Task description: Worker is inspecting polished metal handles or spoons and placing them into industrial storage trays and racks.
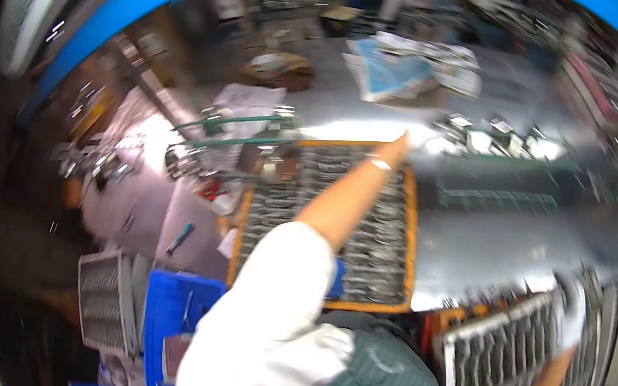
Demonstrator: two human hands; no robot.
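Observation:
My left arm reaches forward over an orange-edged tray [407,250] filled with rows of small grey parts. At the tray's far edge is my left hand [394,150], a white band at its wrist. Motion smears its fingers, so their pose is unclear. To the right, my right hand [571,315], in a white glove, is at the far upper corner of a tilted pale-framed tray [499,352] with similar grey rows. Blur hides whether those fingers grip the frame.
Behind lie papers and a blue sheet [390,72] on the metal table [494,257]. Shiny metal parts [498,139] and green racks [241,133] flank the orange-edged tray. A pen [180,238] lies left. Lower left are a blue bin [159,331] and a grey tray [107,298].

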